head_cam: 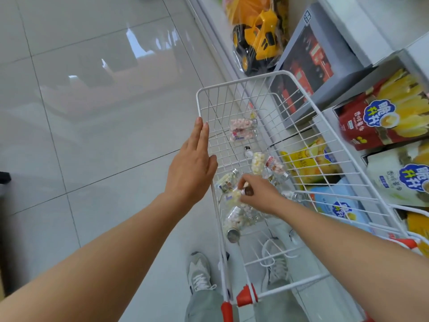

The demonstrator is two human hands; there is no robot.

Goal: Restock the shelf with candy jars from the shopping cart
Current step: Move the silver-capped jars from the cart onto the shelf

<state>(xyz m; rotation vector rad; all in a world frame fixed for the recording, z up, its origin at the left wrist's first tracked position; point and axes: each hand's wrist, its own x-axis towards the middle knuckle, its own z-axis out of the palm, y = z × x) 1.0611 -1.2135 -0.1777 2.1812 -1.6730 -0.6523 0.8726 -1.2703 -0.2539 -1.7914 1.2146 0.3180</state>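
Gripping clear candy jar point(235, 196), metal cap, pastel sweets: right hand point(260, 194).

A yellow toy digger point(257, 40) with black wheels lies wrapped in clear plastic at the top. Just beside it, nearer the camera, a dark box point(306, 66) with red print stands tilted. Closer still are a red snack bag point(380, 117), a white snack bag point(404, 177), a yellow bag point(301, 159) and a blue bag point(336, 205). Glossy pale floor tiles point(92, 89) fill the left side.
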